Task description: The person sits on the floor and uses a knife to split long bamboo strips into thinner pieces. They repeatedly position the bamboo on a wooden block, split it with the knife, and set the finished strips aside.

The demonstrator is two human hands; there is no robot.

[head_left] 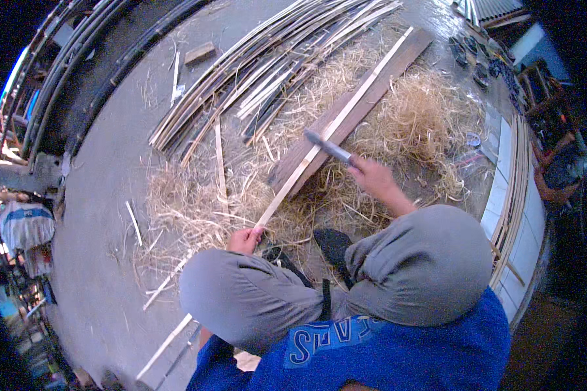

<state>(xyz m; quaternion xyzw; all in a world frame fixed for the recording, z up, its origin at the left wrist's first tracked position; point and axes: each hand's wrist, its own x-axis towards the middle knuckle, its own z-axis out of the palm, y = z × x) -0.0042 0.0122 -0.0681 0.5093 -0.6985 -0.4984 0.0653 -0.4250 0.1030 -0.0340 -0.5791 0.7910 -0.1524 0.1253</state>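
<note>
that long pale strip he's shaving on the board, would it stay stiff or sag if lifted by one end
The bamboo strip is long and thin, so it would probably bow and sag. It looks light; the left hand holds one end. Being flat, it should slide on the plank, not roll.

A white sack (25, 225) with a blue band lies at the far left, well beyond the straw pile (241, 195) on the concrete floor; it is bulging and rounded, and its details are too blurred to make out. No other packages, labels, signs or screens can be made out around the straw pile.
</note>
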